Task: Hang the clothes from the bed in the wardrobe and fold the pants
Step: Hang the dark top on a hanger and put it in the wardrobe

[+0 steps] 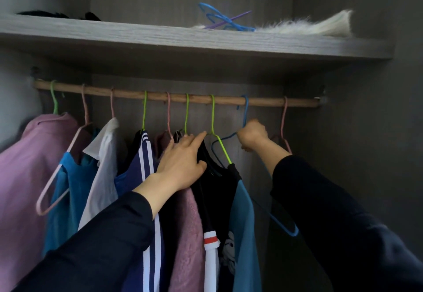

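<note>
The wardrobe's wooden rod (263, 102) runs from 9 to 3 o'clock under a grey shelf (183, 39). On it hang nine hangers, most of them carrying clothes. The right hand (253, 135), at 2 o'clock, has its fingers clenched around the neck of a bare blue hanger (286, 230). Its hook is over the rod with the tip towards 9 o'clock, and its long axis slants down towards 4 o'clock. The left hand (183, 161), at centre, has its fingers stretched out. Its index tip touches the neck of a green hanger (212, 117) bearing a black garment (219, 184). On the shelf at 12 o'clock lie spare hangers (219, 20), blue and purple, beside white fur (309, 26)
</note>
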Available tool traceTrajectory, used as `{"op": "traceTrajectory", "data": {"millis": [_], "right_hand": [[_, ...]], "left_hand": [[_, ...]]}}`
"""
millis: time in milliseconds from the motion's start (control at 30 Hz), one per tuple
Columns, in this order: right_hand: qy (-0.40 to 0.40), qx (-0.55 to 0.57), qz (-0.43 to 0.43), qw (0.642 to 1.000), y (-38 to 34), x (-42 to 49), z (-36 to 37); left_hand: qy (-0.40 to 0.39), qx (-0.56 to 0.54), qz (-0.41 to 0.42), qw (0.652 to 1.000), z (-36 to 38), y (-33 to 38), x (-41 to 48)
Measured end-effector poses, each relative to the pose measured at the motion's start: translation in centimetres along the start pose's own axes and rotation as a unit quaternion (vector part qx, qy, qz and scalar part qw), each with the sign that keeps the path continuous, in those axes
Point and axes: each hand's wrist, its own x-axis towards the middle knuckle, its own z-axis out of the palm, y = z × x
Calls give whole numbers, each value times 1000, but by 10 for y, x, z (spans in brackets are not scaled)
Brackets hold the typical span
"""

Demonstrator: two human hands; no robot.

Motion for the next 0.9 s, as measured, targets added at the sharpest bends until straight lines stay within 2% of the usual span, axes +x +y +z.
{"op": "traceTrajectory", "data": {"millis": [233,400,633,800,900], "right_hand": [[6,111,-14,994,-10,4,-3],[76,159,-49,983,-20,3,-17],[51,80,-64,993,0,-32,-12],[30,49,-66,996,19,-73,-18],[46,42,-66,996,29,-107,-25]], "left_hand": [[-1,9,-9,1000,-1,1,-6],[-10,22,-10,1000,1,0,-4],[8,8,-27,1000,3,10,-5],[110,-75,5,991,3,29,-17],[127,-130,35,983,7,50,-27]]}}
